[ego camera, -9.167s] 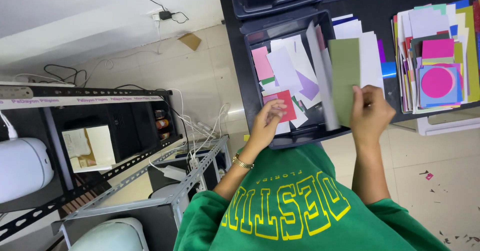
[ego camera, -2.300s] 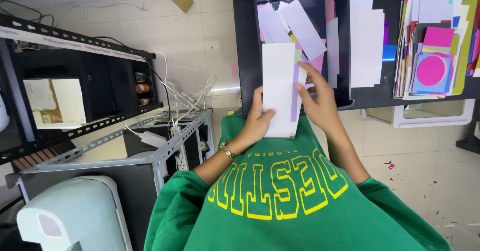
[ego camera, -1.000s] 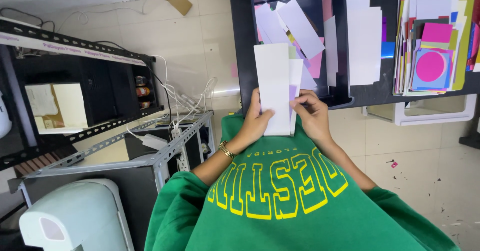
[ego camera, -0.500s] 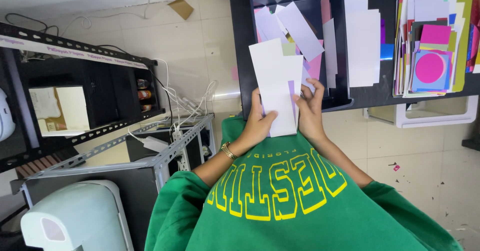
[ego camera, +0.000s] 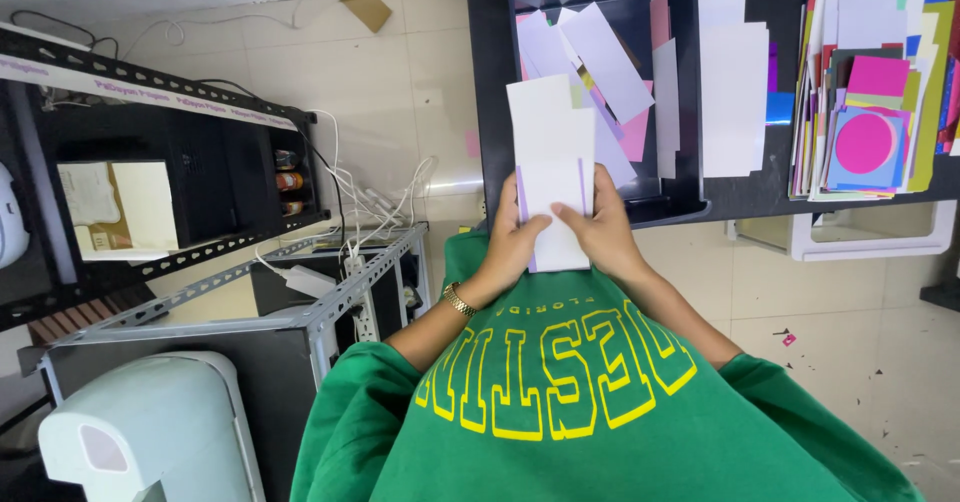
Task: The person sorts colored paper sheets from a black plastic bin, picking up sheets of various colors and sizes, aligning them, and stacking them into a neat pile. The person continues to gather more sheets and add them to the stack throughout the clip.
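Note:
A stack of white and pale purple paper sheets [ego camera: 551, 152] stands upright in front of my chest, in both hands. My left hand [ego camera: 515, 240] grips its left edge near the bottom, a gold bracelet on that wrist. My right hand [ego camera: 601, 230] holds the lower right side, thumb across the front sheet. Just beyond the sheets sits a black tray [ego camera: 672, 194] with several loose pink, purple and white paper pieces on a dark table.
A pile of coloured card [ego camera: 872, 92] with a pink circle lies on the table at the right. White sheets [ego camera: 735, 82] lie beside the tray. A metal rack [ego camera: 300, 302] with cables stands at left, a white machine [ego camera: 150, 432] below it.
The loose white sheets in my hands have been squared into a neater stack, and my right thumb has come across the front. My hands stay in front of the tray.

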